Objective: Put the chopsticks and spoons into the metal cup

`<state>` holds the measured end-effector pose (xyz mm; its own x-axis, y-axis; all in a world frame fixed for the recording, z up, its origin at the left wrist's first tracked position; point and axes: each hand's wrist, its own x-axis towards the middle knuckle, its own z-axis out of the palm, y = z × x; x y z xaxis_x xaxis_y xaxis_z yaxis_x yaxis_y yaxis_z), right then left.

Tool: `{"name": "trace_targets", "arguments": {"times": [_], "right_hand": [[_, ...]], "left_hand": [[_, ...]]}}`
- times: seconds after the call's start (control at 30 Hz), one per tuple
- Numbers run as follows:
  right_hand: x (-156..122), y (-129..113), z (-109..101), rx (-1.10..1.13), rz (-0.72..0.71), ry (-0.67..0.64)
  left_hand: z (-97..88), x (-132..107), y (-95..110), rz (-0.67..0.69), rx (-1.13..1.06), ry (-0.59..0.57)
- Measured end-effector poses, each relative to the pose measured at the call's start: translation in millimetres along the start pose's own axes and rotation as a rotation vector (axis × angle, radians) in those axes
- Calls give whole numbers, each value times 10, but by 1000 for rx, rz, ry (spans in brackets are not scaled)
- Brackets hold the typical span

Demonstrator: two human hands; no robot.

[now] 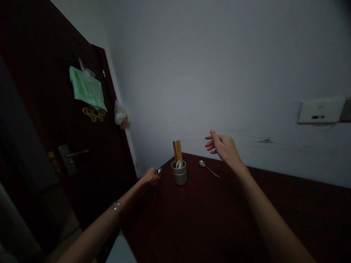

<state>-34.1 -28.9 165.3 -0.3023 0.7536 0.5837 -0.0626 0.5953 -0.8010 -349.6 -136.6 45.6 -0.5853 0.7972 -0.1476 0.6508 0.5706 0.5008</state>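
Observation:
My left hand is closed on a metal spoon at the left edge of the table, left of the grey utensil holder. The spoon's bowl shows above the fingers and its thin handle below them. Several wooden chopsticks stand upright in the holder, with a white spoon in front of them. A second metal spoon lies on the table to the right of the holder. Above and right of it my right hand hovers with fingers apart, holding nothing.
The dark red table meets a white wall at the back. On the left, a dark door carries a hanging green cloth and a metal handle. A plastic bag hangs near the corner. A socket plate is at right.

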Motion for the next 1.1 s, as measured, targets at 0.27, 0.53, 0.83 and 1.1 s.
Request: {"name": "trace_targets", "arguments": {"times": [0.27,0.53,0.83,1.1], "right_hand": [[139,326,-118,13,157,23],[243,1133,-190,63,465,32],[56,2122,-287,247,811,94],[-72,2289,-401,264,813,113]], "left_hand": [[130,173,-117,23,98,-51],[152,109,-74,108,325,-64],[192,123,-8,126,462,-28],[178,157,6,127,478,-120]]}}
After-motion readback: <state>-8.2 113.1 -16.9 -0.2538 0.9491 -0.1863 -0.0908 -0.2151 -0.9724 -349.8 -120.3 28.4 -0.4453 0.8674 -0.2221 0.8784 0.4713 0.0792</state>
